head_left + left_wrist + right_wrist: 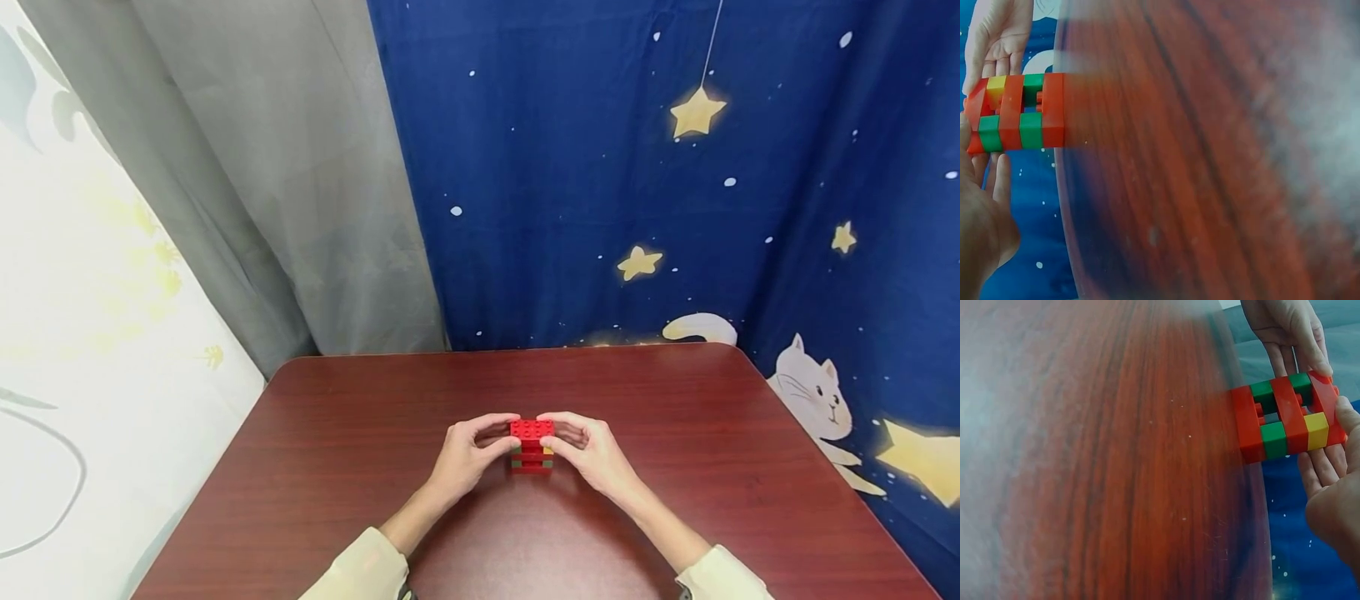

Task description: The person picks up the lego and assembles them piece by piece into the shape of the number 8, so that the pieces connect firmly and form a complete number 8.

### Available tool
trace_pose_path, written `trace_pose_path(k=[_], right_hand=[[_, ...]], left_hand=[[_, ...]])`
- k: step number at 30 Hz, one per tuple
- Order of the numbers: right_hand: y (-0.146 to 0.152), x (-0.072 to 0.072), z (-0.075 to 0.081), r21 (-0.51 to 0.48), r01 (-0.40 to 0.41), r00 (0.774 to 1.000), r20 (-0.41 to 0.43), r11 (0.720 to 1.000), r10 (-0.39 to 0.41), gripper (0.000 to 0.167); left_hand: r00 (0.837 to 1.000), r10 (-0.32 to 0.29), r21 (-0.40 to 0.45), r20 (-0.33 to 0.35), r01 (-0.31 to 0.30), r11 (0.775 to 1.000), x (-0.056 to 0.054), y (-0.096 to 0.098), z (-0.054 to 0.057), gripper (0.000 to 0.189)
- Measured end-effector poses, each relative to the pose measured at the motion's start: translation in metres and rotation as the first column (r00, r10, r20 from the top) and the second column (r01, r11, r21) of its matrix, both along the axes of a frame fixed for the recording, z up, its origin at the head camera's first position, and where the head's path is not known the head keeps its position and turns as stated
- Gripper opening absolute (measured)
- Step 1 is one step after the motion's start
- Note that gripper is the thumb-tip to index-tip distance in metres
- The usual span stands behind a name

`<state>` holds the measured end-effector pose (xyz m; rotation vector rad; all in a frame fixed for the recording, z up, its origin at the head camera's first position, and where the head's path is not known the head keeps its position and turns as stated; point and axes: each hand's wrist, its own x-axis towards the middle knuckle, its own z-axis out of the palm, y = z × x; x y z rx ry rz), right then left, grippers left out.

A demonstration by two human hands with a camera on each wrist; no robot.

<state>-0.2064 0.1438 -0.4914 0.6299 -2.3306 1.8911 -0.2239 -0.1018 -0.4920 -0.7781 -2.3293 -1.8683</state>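
A small tower of toy building bricks stands on the table in the head view. Its top is a red studded brick (532, 429), with the left hand (467, 457) gripping its left end and the right hand (597, 457) its right end. Thumbs lie on the near side and fingers reach around the far side. Under the top brick, the wrist views show a green brick (989, 134) at the left and a yellow brick (1317, 430) at the right. Below come a middle red brick (1289, 412), two green bricks, and a bottom red brick (1054, 112). Gaps separate the paired small bricks.
The brown wooden table (360, 417) extends around the tower, its far edge meeting a grey curtain (300, 167) and a blue star-patterned curtain (562, 167). A white patterned cloth (90, 333) hangs along the left side.
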Motion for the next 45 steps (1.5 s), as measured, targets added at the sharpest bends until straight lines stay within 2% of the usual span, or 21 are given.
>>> trace_pose_path(k=[6, 12, 20, 25, 31, 37, 45], right_hand=[[0.001, -0.001, 0.002, 0.004, 0.005, 1.0, -0.008, 1.0, -0.005, 0.036], [-0.001, 0.001, 0.001, 0.027, 0.008, 1.0, -0.006, 1.0, -0.008, 0.041], [0.005, 0.004, -0.002, 0.028, -0.026, 0.999, -0.028, 0.999, 0.027, 0.06], [0.009, 0.004, -0.005, 0.042, 0.007, 1.0, -0.024, 0.999, -0.006, 0.062], [0.008, 0.01, -0.011, 0.052, 0.057, 0.998, 0.025, 0.997, -0.059, 0.06], [0.003, 0.015, -0.015, 0.03, 0.105, 0.993, 0.045, 0.994, -0.106, 0.053], [-0.003, 0.018, -0.018, 0.072, 0.164, 0.985, 0.047, 0.984, -0.167, 0.047]], left_hand=[[0.999, -0.004, 0.003, -0.033, 0.004, 1.0, 0.001, 0.001, 0.002, 0.042], [1.0, -0.008, -0.003, -0.03, 0.008, 1.0, 0.002, 0.0, -0.002, 0.045], [1.0, 0.027, -0.11, -0.015, -0.029, 0.994, 0.007, -0.008, -0.005, 0.054], [0.996, 0.072, -0.168, -0.05, -0.079, 0.983, 0.009, -0.013, -0.004, 0.063], [0.986, 0.152, -0.242, -0.064, -0.163, 0.956, 0.015, -0.011, -0.006, 0.072], [0.983, 0.179, -0.223, -0.044, -0.184, 0.957, 0.021, -0.003, -0.009, 0.066], [0.979, 0.203, -0.208, -0.014, -0.202, 0.957, 0.027, 0.007, -0.011, 0.057]])
